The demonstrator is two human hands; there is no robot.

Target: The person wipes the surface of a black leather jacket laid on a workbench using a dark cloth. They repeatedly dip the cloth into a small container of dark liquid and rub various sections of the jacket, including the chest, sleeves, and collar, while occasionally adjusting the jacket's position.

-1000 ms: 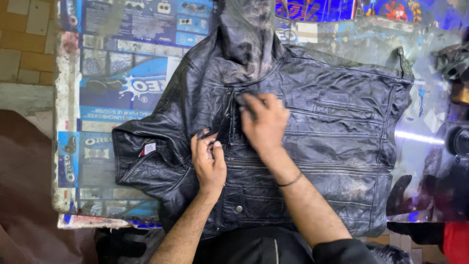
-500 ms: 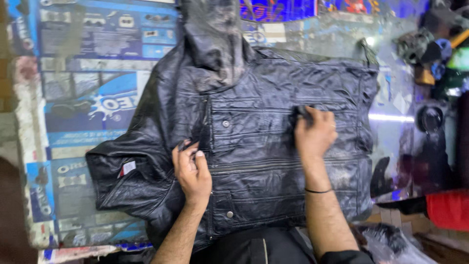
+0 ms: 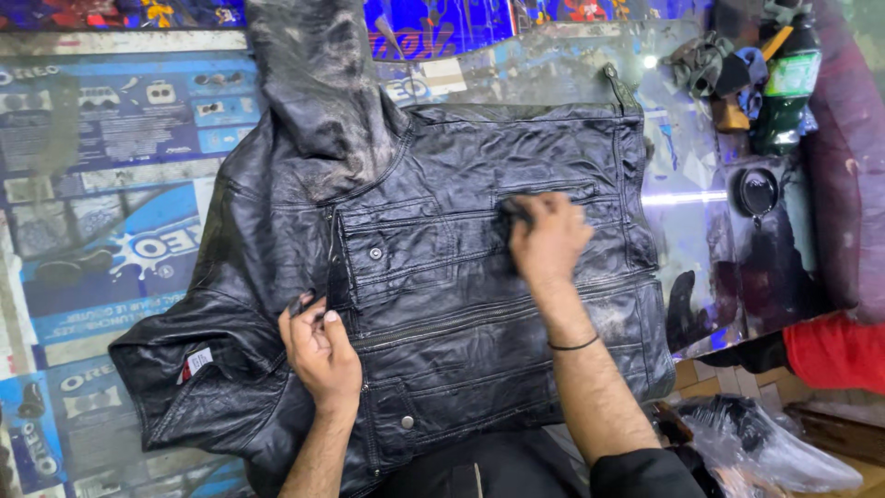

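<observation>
Two bare hands worked a black leather jacket [image 3: 433, 277] spread flat, front up, across a glass-topped table [image 3: 138, 138] lined with printed packaging. The right hand [image 3: 548, 240] lay curled, palm down, on the jacket's upper chest panel, its fingers closed over a small dark pad or cloth [image 3: 510, 214] pressed to the leather just below a pocket seam; a thin black band circled that wrist. The left hand [image 3: 318, 346] gripped the front edge beside the snap placket, thumb and fingers pinched shut on the leather, holding the garment taut. The hood [image 3: 313, 92] lay upward from the collar, dull and greyish, and a similar pale haze showed on the lower right panel near the hem, while the chest around the right hand looked darker and glossier. Judged from that contrast, the middle of the front appeared treated and the hood, the hem and the folded sleeve at lower left remained to do. Beyond the jacket stood a green bottle [image 3: 785, 83] and a small round black tin [image 3: 758, 192] at the table's far right, with clear plastic bags [image 3: 765, 443] below the table edge.
</observation>
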